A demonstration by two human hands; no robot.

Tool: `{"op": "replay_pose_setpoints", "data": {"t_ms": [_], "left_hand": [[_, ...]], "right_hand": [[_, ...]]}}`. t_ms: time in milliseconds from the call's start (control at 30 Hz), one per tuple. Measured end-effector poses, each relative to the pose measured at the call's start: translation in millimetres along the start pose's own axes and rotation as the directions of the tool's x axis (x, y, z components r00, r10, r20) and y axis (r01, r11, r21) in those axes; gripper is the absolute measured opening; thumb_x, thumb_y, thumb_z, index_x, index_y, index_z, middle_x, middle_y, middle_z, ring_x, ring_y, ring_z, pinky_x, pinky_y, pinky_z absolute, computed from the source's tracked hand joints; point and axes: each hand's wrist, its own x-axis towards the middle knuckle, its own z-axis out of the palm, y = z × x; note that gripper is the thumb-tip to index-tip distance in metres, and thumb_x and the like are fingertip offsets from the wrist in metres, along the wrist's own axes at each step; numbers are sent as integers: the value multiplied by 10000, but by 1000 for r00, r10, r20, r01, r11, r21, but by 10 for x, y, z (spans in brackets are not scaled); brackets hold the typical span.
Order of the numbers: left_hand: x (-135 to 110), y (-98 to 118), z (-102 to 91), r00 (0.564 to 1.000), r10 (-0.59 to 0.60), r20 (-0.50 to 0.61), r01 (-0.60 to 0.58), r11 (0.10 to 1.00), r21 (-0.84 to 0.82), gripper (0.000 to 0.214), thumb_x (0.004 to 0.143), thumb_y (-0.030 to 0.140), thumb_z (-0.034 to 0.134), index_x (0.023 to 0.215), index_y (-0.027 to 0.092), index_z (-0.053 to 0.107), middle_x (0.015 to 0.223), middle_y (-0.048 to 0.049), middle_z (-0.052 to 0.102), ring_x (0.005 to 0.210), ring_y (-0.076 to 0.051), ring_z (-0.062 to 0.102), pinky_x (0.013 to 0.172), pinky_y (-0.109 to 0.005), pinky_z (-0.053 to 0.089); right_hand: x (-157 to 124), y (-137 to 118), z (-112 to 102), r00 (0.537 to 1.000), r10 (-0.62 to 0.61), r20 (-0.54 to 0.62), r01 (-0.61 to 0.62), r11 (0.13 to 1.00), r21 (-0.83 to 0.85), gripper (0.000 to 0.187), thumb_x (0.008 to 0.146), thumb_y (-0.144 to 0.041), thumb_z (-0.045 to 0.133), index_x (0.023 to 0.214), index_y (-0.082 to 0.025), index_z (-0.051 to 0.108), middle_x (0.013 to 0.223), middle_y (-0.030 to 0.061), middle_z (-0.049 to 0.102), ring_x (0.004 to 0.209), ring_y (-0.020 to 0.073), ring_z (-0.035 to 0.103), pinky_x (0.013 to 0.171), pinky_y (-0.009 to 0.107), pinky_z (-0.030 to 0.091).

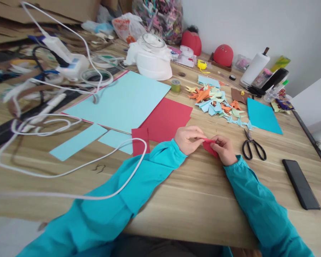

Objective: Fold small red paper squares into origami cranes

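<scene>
Between my two hands is a small folded piece of red paper (pixel 210 147), held just over the wooden table. My left hand (pixel 188 138) pinches its upper left corner between thumb and fingertips. On the other side, my right hand (pixel 224 148) grips the right edge, thumb on top. Part of the paper is hidden behind the fingers. Larger red sheets (pixel 167 119) lie just beyond my left hand, beside a big light blue sheet (pixel 123 100). Black-handled scissors (pixel 253 145) rest to the right of my right hand.
Folded paper cranes (pixel 212 100) in several colours are heaped at the back. A bright blue sheet (pixel 264 116) and a black phone (pixel 301 184) lie on the right. A white cable (pixel 77 175) loops across the left, over my left sleeve. Light blue strips (pixel 79 141) lie nearby.
</scene>
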Motion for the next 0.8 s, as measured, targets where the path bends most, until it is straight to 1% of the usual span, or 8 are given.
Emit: {"op": "replay_pose_setpoints", "data": {"t_ms": [167,300,433,500,633,700,767,800], "left_hand": [[12,0,-2,998,-38,-47,36,998,-49,70,687,176,636,672,151,700,702,-69,674,606,-120,608,573,-227,506],[29,-6,4,983,-159,-93,146,981,-130,76,687,218,659,672,154,699,707,-65,673,629,-124,605,568,-229,501],[33,-22,32,957,-265,-120,232,944,-235,98,660,242,689,663,144,690,694,-60,666,630,-126,599,558,-232,491],[31,-25,48,935,-332,-121,285,910,-301,133,653,271,693,671,140,686,695,-56,664,609,-124,594,550,-238,495],[19,-5,87,880,-470,-68,399,810,-429,248,686,361,654,714,116,682,688,-62,655,585,-129,594,542,-257,511],[5,9,119,879,-476,-16,426,801,-419,285,637,373,695,752,112,687,756,-75,664,656,-145,610,601,-271,522],[-16,16,157,888,-458,45,443,823,-355,360,532,348,769,793,112,693,816,-85,661,701,-159,612,609,-268,518],[-28,14,175,887,-454,85,457,834,-309,377,523,341,776,809,110,695,831,-92,659,705,-160,609,600,-266,513]], "right_hand": [[1,-6,6,1000,7,-11,-7,1000,14,111,651,-255,618,663,-154,574,508,-33,539,437,83,424,432,213,281],[2,-26,13,999,29,-34,-27,999,38,121,626,-258,638,640,-162,567,493,-36,542,423,84,429,418,213,289],[6,-23,14,998,29,-49,-27,999,48,122,621,-260,648,638,-165,574,491,-37,548,421,83,431,410,211,298],[6,-17,13,998,35,-53,-32,998,52,127,623,-269,651,641,-166,579,487,-37,546,420,84,433,406,211,302],[2,-12,16,997,41,-59,-36,997,75,148,623,-287,663,658,-164,589,492,-34,558,415,82,441,402,210,313],[-1,-15,18,998,41,-53,-37,996,79,164,630,-304,667,657,-165,585,479,-37,551,402,81,432,390,210,307],[-5,-19,20,999,31,-38,-28,996,86,183,638,-324,674,660,-167,583,478,-36,549,400,82,431,385,210,308],[-7,-21,21,999,24,-26,-21,996,91,196,637,-334,683,663,-167,584,485,-34,551,406,82,435,387,210,314]]}}
